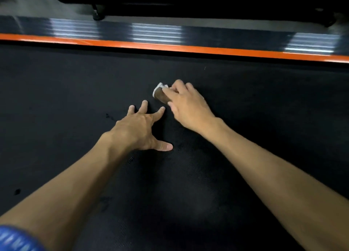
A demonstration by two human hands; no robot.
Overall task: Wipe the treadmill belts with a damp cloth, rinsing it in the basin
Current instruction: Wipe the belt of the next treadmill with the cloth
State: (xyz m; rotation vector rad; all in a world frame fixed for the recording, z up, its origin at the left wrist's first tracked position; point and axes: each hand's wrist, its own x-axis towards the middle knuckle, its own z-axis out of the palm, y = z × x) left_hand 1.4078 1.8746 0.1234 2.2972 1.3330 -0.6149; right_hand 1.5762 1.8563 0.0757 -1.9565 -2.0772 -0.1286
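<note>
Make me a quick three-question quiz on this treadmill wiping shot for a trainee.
1. True or false: the left hand holds the cloth.
2. Which colour is the stripe beyond the belt? A) green B) orange C) white
3. Fill in: the left hand lies spread, fingers splayed, on the ____.

Key:
1. False; the right hand presses the cloth to the belt.
2. B.
3. belt.
</note>
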